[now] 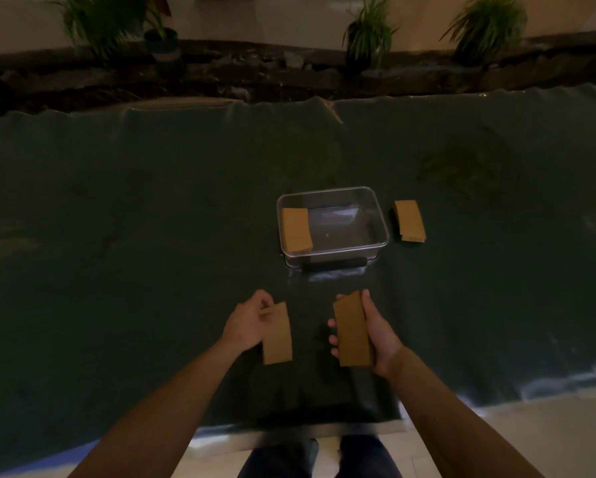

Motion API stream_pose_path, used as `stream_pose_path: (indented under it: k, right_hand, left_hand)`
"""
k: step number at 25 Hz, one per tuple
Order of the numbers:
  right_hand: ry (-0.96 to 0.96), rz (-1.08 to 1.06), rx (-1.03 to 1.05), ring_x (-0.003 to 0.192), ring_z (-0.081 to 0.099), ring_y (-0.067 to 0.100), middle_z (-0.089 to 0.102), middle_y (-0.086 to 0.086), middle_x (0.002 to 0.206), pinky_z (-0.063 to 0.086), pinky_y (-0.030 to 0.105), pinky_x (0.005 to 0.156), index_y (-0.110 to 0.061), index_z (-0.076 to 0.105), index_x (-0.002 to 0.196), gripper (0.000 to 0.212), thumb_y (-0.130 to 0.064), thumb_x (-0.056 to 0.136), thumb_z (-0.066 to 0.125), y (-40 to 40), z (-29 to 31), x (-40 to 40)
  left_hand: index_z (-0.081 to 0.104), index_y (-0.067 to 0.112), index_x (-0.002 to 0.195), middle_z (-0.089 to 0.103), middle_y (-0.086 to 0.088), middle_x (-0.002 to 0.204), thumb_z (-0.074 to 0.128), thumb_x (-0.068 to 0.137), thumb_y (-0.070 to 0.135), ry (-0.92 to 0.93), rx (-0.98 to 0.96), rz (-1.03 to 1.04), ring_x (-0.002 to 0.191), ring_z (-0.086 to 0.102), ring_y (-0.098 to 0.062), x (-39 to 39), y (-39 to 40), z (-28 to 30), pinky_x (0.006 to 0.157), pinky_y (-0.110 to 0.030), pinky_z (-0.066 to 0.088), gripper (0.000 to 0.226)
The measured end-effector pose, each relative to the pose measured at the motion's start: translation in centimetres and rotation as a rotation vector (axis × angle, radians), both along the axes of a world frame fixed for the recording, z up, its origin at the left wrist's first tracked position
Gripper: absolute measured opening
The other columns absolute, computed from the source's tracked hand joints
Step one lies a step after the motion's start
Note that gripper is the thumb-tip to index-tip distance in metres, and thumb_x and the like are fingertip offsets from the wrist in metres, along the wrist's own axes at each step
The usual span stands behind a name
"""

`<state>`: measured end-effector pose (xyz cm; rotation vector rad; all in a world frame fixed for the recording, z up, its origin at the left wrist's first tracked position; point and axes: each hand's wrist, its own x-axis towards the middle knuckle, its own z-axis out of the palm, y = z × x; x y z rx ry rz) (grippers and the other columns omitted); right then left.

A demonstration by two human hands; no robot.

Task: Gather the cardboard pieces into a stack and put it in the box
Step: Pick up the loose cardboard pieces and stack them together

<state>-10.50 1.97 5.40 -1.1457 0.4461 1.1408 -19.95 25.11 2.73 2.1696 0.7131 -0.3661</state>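
A clear plastic box (pixel 376 215) stands on the dark green sheet, past my hands. One brown cardboard piece (pixel 296 230) lies inside it against the left wall. A small stack of cardboard pieces (pixel 409 221) rests on the sheet just right of the box. My left hand (pixel 250 320) grips a single cardboard piece (pixel 278 336) by its top left edge. My right hand (pixel 381 334) is wrapped around another cardboard piece (pixel 352 331), which may be more than one layer. Both hands hover above the sheet near its front edge, a short gap between them.
The dark green sheet (pixel 151 219) covers a wide area. A black handle (pixel 334 264) lies along the box's near side. Rocks and potted plants (pixel 369 36) line the far edge. Pale tiled floor (pixel 531 436) and my legs (pixel 310 457) show below the sheet's near edge.
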Motion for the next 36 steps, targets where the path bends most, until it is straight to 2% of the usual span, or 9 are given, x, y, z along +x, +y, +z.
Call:
stream_pose_path:
  k: [3,7,14,18,21,24,28,33,36]
  right_hand:
    - [-0.010,0.133,-0.057,0.089,0.065,0.032,0.067,0.016,0.108,0.054,0.047,0.080,-0.030,0.061,0.122,0.058,-0.071,0.087,0.040,0.6,0.1,0.1]
    - [-0.036,0.247,-0.143,0.093,0.066,0.032,0.068,0.018,0.107,0.055,0.042,0.077,-0.023,0.063,0.113,0.063,-0.073,0.088,0.035,1.9,1.1,-0.2]
    - [0.012,0.130,0.061,0.083,0.067,0.029,0.067,0.019,0.105,0.056,0.043,0.077,-0.015,0.059,0.130,0.078,-0.073,0.082,0.042,3.1,1.0,-0.7]
    - [0.006,0.096,0.092,0.077,0.067,0.028,0.067,0.020,0.104,0.057,0.042,0.071,-0.018,0.058,0.128,0.073,-0.070,0.078,0.051,3.3,1.2,-0.8]
    - [-0.009,0.088,0.067,0.076,0.068,0.027,0.068,0.020,0.102,0.057,0.042,0.071,-0.020,0.058,0.127,0.066,-0.069,0.082,0.050,3.3,1.4,-0.9]
    - [-0.080,0.078,-0.007,0.076,0.070,0.027,0.070,0.017,0.100,0.059,0.041,0.068,-0.021,0.062,0.116,0.051,-0.062,0.090,0.046,3.3,2.2,-0.6]
    - [-0.155,0.058,-0.067,0.090,0.066,0.028,0.068,0.015,0.100,0.054,0.038,0.067,-0.017,0.063,0.109,0.045,-0.056,0.093,0.047,4.0,3.1,-0.1]
    - [-0.072,0.002,0.014,0.094,0.068,0.034,0.077,0.018,0.094,0.054,0.045,0.077,-0.018,0.077,0.098,0.059,-0.067,0.088,0.045,4.1,3.7,-0.1]
    - [-0.074,-0.006,-0.038,0.101,0.066,0.037,0.073,0.021,0.104,0.054,0.046,0.081,-0.016,0.072,0.110,0.066,-0.070,0.084,0.046,4.0,3.6,0.8]
  left_hand:
    - [0.056,0.018,0.104,0.068,-0.003,0.112,0.064,0.092,0.014,-0.017,-0.538,0.052,0.107,0.063,-0.020,1.4,-0.9,3.6,0.078,-0.031,0.049,0.015]
    - [0.060,0.021,0.102,0.071,0.000,0.109,0.068,0.089,0.020,-0.103,-0.613,0.057,0.105,0.065,-0.019,2.9,-3.4,4.9,0.078,-0.031,0.047,0.015]
    - [0.061,0.022,0.097,0.053,-0.001,0.116,0.068,0.089,0.025,-0.239,-0.471,0.178,0.100,0.057,-0.011,3.4,-5.7,4.9,0.072,-0.020,0.050,0.012]
    - [0.059,0.028,0.095,0.048,0.004,0.117,0.071,0.086,0.032,-0.249,-0.402,0.133,0.107,0.054,-0.011,3.4,-5.6,4.2,0.098,-0.041,0.051,0.015]
    - [0.053,0.031,0.113,0.045,0.004,0.127,0.073,0.084,0.029,-0.347,-0.262,0.108,0.106,0.054,-0.007,3.1,-5.9,4.8,0.091,-0.029,0.052,0.035]
    - [0.029,0.039,0.143,0.029,0.010,0.148,0.076,0.079,0.041,-0.360,-0.193,-0.120,0.126,0.041,-0.004,2.8,-5.7,6.0,0.101,-0.029,0.046,0.079]
    - [-0.008,0.050,0.148,0.002,0.019,0.161,0.086,0.060,0.051,-0.235,-0.123,-0.554,0.146,0.010,-0.008,2.4,-5.8,7.0,0.120,-0.039,0.016,0.129]
    - [-0.009,0.052,0.148,0.006,0.013,0.155,0.087,0.064,0.040,-0.254,-0.045,-0.601,0.143,0.017,-0.019,2.6,-5.9,7.9,0.116,-0.049,0.029,0.128]
    - [-0.006,0.049,0.149,0.008,0.010,0.155,0.087,0.064,0.043,-0.297,-0.014,-0.685,0.142,0.016,-0.018,2.9,-6.0,8.2,0.116,-0.050,0.027,0.127]
